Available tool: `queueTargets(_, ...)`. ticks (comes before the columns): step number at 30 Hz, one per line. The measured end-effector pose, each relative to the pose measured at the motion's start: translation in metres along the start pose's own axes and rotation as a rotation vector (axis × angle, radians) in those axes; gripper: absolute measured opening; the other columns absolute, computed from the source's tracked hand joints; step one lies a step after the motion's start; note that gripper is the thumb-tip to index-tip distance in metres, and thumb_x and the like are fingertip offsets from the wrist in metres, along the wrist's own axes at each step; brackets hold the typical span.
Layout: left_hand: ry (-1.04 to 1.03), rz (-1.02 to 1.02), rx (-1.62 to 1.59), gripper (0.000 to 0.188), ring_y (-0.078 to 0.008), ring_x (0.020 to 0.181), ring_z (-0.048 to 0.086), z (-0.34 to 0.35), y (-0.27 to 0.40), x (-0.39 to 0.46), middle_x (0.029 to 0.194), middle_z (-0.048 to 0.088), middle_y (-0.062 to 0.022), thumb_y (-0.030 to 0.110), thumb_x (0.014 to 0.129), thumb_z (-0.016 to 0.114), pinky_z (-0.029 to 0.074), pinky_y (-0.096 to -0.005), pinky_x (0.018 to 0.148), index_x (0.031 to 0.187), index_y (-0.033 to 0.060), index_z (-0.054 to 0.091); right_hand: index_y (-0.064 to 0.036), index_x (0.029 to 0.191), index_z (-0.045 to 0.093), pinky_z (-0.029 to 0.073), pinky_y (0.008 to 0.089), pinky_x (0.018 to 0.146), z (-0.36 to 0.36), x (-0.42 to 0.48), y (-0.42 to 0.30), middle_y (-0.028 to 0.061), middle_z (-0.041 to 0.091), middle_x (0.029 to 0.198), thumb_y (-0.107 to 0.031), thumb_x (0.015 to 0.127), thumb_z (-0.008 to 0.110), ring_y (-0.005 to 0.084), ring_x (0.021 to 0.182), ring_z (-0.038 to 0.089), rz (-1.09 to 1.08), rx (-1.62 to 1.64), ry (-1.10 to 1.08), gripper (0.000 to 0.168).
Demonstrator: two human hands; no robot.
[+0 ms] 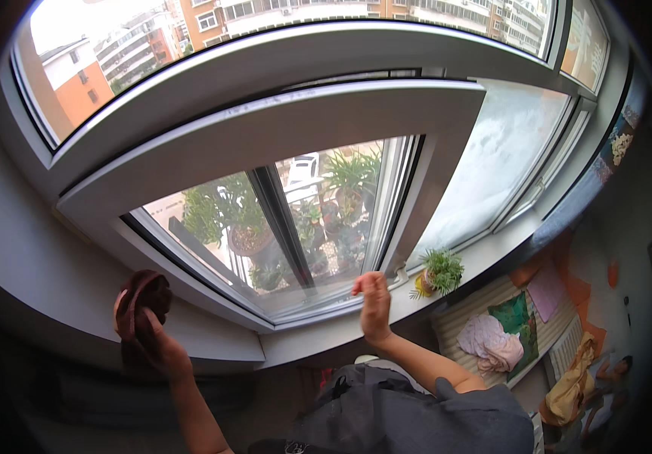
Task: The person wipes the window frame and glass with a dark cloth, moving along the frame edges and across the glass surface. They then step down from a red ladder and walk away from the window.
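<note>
My left hand (pixel 175 352) is shut on a bunched dark brown cloth (pixel 147 295), raised before the white wall at the left of the window. The cloth is apart from the glass. My right hand (pixel 376 309) is raised with curled fingers at the lower right corner of the white-framed window sash (pixel 442 130). Whether its fingertips touch the frame or grip anything, I cannot tell. A white window handle (pixel 401 275) shows just right of that hand. Through the sash's glass pane (pixel 224 249) I see potted plants outside.
A small potted plant (pixel 442 269) stands on the windowsill (pixel 326 335) to the right. Frosted-looking glass (pixel 490 153) fills the neighbouring panel. Below right, a cushioned seat (pixel 448 323) holds crumpled pale fabric (pixel 487 340) and a green cushion (pixel 516 318). A blurred person (pixel 609 380) appears at far right.
</note>
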State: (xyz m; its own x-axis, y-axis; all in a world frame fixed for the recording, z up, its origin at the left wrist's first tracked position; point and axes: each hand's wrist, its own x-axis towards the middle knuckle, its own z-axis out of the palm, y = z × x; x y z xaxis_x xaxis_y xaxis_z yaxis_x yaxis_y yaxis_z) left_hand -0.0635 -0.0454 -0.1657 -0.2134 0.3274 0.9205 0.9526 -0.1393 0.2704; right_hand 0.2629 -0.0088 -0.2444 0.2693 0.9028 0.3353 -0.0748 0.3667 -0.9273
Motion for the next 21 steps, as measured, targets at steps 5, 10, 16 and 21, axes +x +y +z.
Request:
queueTargets(5,-0.109,0.375,-0.006,0.047,-0.0353,0.112,0.053,-0.022,-0.007,0.028,0.126,0.049,-0.0196,0.022,0.091,0.061,0.048,-0.0438,0.091,0.131,0.0052,0.046,-0.009,0.138,0.032,0.043,0.0516,0.094,-0.114,-0.006,0.142,0.0162,0.036,0.133,-0.042,0.086,0.062,0.0288,0.119,0.042,1.096,0.255,0.381,0.069)
queueTargets(10,-0.164,0.481,0.173,0.053,-0.0393,0.107,0.054,-0.037,-0.042,0.027,0.123,0.048,-0.0217,0.014,0.081,0.068,0.05,-0.0467,0.086,0.129,0.0083,0.047,-0.004,0.115,0.04,0.046,0.0528,0.089,-0.084,0.024,0.176,0.0167,0.055,0.115,-0.025,0.092,0.045,0.0315,0.104,0.06,0.971,0.431,0.536,0.032)
queueTargets(16,-0.206,0.427,0.227,0.058,-0.0387,0.108,0.054,-0.038,-0.061,0.026,0.123,0.047,-0.0218,0.008,0.075,0.071,0.05,-0.0476,0.087,0.129,0.0097,0.049,0.009,0.113,0.034,0.056,0.0435,0.079,-0.074,0.041,0.189,0.0192,0.058,0.1,-0.013,0.094,0.032,0.0291,0.088,0.064,0.92,0.577,0.652,0.029)
queueTargets(21,-0.216,0.402,0.251,0.055,-0.039,0.107,0.055,-0.039,-0.065,0.025,0.122,0.049,-0.0203,0.008,0.077,0.069,0.05,-0.0471,0.087,0.129,0.0098,0.051,0.004,0.105,0.042,0.056,0.0429,0.072,-0.067,0.045,0.193,0.0135,0.056,0.087,-0.018,0.094,0.036,0.0218,0.069,0.059,0.893,0.608,0.8,0.025)
